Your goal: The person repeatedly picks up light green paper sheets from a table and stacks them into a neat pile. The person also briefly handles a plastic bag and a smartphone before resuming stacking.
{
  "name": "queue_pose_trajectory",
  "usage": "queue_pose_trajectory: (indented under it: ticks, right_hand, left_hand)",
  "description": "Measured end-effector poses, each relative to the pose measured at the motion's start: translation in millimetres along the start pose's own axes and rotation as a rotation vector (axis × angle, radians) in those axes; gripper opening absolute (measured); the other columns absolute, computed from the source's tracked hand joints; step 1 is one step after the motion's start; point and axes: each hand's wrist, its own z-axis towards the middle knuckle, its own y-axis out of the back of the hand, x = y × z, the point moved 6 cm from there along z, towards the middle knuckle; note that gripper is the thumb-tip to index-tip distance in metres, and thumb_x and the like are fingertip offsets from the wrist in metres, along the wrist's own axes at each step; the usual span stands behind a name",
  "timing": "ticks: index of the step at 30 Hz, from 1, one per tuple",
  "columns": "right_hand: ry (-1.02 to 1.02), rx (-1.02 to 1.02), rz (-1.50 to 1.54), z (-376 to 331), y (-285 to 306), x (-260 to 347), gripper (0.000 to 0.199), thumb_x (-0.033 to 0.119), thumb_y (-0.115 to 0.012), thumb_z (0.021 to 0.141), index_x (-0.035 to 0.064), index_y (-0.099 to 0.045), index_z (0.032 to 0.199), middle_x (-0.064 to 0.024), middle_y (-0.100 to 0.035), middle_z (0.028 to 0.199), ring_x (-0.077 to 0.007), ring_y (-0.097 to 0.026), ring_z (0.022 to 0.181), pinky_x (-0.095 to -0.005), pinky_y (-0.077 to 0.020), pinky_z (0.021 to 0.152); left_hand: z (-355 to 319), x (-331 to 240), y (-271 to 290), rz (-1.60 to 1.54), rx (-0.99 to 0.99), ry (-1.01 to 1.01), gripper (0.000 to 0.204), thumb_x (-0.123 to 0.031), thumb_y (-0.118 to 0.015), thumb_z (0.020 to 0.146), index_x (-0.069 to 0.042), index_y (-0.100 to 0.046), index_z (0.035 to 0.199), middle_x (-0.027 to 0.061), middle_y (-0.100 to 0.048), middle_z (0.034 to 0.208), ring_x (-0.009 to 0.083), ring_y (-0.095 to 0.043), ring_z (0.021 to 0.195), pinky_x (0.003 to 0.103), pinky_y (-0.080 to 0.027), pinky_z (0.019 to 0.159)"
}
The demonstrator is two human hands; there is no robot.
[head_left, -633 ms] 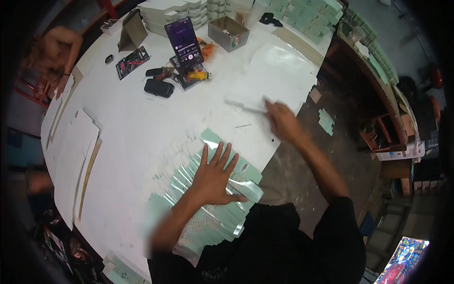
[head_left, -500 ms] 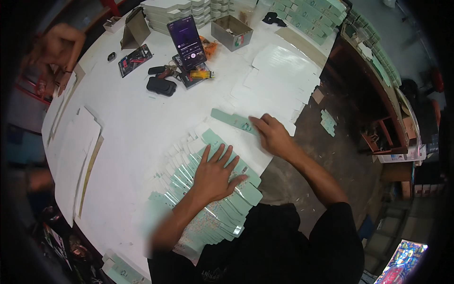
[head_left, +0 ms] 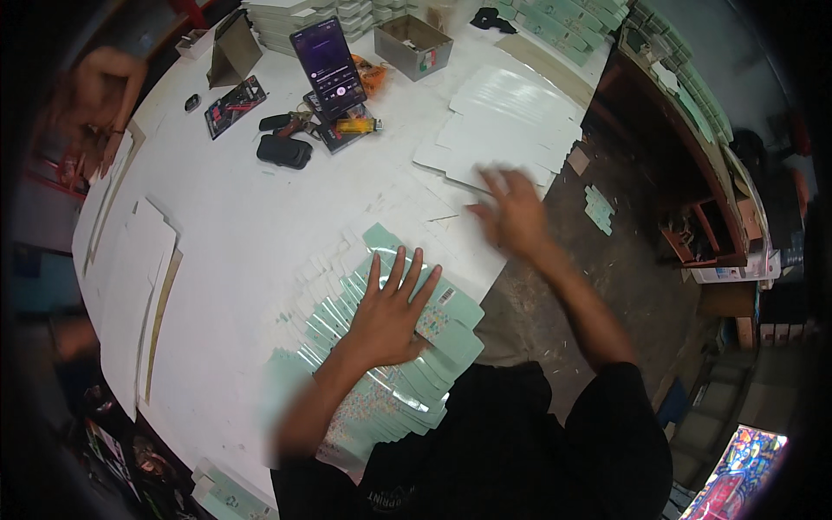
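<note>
My left hand (head_left: 390, 303) lies flat, fingers spread, on a fanned row of mint-green printed carton blanks (head_left: 446, 347) at the table's near edge. The fingertips rest on the uppermost blanks of the fan. To the right, my right hand (head_left: 516, 215) is raised near the close edge of a pile of white-side-up carton blanks (head_left: 511, 126). Motion smears its fingers, but thumb and fingers look apart, and nothing shows between them.
Behind the work stand a phone (head_left: 329, 69), a black case (head_left: 284, 151), a yellow lighter (head_left: 357, 126) and a metal box (head_left: 414, 48). White sheets (head_left: 143, 286) lie at left. A green blank (head_left: 599, 210) is on the floor. Another person (head_left: 104, 104) sits far left.
The green carton blank that my right hand held is gone from the fingers, and a white blank's edge now shows at the pile's near side. My left hand stays on the fan.
</note>
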Motion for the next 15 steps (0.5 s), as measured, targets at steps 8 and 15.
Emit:
queue_pose_trajectory:
  ticks: [8,15]
  right_hand:
    - [-0.048,0.309,0.277,-22,-21,11,0.046,0.020,-0.070,0.096,0.0005,-0.064,0.137,-0.0227,-0.063,0.099,-0.0407,-0.063,0.093,-0.0505,-0.0528,0.080]
    - [-0.512,0.560,0.937,-21,-12,45,0.029,0.014,-0.062,0.101,-0.0042,-0.065,0.123,-0.0296,-0.066,0.096,-0.0459,-0.068,0.091,-0.0521,-0.0533,0.078]
  left_hand:
    - [6,3,-18,0.080,-0.093,0.069,0.064,-0.045,-0.062,0.101,-0.019,-0.049,0.158,0.0290,-0.044,0.159,0.0498,-0.037,0.150,0.064,-0.019,0.125]
    - [8,-10,9,0.152,-0.153,0.118,0.070,-0.026,-0.066,0.093,-0.005,-0.046,0.157,0.0261,-0.039,0.163,0.0464,-0.032,0.154,0.062,-0.020,0.127]
